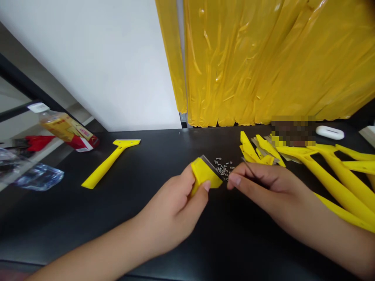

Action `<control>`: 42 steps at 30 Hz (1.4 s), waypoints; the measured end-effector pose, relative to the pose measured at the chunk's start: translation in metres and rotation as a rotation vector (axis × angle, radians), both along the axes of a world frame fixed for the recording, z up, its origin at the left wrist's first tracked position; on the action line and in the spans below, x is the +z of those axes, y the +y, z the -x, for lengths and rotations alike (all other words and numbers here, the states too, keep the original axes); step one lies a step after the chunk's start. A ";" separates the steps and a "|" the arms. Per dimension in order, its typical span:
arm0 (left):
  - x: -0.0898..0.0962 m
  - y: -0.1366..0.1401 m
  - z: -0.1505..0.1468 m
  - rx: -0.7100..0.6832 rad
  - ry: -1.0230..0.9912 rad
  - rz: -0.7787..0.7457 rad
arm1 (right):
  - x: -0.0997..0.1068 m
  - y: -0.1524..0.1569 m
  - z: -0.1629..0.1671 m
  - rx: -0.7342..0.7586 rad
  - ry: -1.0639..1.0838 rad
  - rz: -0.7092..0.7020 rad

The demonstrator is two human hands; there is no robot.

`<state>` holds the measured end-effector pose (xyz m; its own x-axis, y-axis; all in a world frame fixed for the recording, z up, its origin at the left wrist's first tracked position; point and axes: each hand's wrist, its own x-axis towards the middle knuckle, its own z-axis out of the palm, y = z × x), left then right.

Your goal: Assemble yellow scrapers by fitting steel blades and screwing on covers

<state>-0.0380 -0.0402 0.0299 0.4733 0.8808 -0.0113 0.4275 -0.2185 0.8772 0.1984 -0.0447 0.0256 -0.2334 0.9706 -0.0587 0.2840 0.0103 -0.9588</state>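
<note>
My left hand (pixel 175 210) is closed around a yellow scraper (pixel 206 173), with a dark blade along its upper right edge. The scraper's handle is hidden in the palm. Just right of it, my right hand (pixel 263 187) has thumb and index finger pressed together. A thin dark rod (pixel 248 167) shows above these fingers; what is between the fingertips is too small to make out. Between the two hands, a heap of small screws and nuts (pixel 222 167) lies on the black table (pixel 164 156). A whole yellow scraper (pixel 113 162) rests on the table to the left.
Several yellow scraper handles (pixel 340 183) lie at the right, beside a pile of short yellow pieces (pixel 252 150). Behind them sits a white oval case (pixel 330 132). A drink bottle (pixel 68 127) and a clear bottle (pixel 39 175) are at the left. Yellow plastic sheeting (pixel 263 66) hangs behind.
</note>
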 end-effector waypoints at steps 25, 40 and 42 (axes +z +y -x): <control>0.009 0.006 0.000 0.049 -0.369 0.346 | -0.004 0.010 -0.011 0.078 0.050 0.131; -0.008 0.011 -0.006 0.231 -0.652 0.611 | -0.019 0.018 -0.033 0.045 -0.670 -0.451; -0.008 0.012 -0.006 0.236 -0.669 0.613 | -0.024 0.018 -0.033 0.139 -0.805 -0.502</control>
